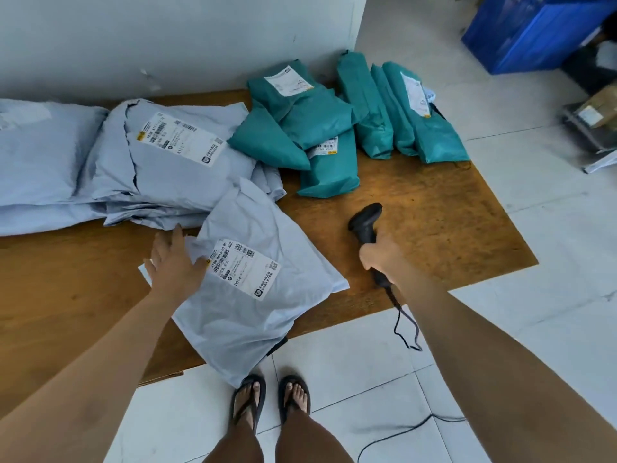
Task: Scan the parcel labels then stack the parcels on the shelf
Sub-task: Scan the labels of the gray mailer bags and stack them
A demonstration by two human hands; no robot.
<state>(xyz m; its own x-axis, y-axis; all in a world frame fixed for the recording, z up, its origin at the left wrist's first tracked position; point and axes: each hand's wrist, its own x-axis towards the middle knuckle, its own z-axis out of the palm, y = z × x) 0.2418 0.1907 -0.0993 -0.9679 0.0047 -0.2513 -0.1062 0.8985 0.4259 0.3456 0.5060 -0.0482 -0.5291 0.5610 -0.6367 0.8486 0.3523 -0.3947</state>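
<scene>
A pale blue-grey parcel bag (253, 315) lies at the front edge of the brown table (434, 222), its white barcode label (245, 269) facing up. My left hand (173, 262) rests flat on the bag's left side with fingers straight, touching the label's left end. My right hand (379, 253) grips the handle of a black barcode scanner (365, 222), whose head points away over the table to the right of the bag. More blue-grey parcels (160, 162) lie piled at the left, the top one with its label showing.
Several teal parcel bags (320, 128) lie heaped at the table's back right against the white wall. The scanner's black cord (405, 325) hangs to the tiled floor. A blue crate (534, 31) and a cardboard box (597, 111) stand far right. My sandalled feet (270, 399) stand at the table's front.
</scene>
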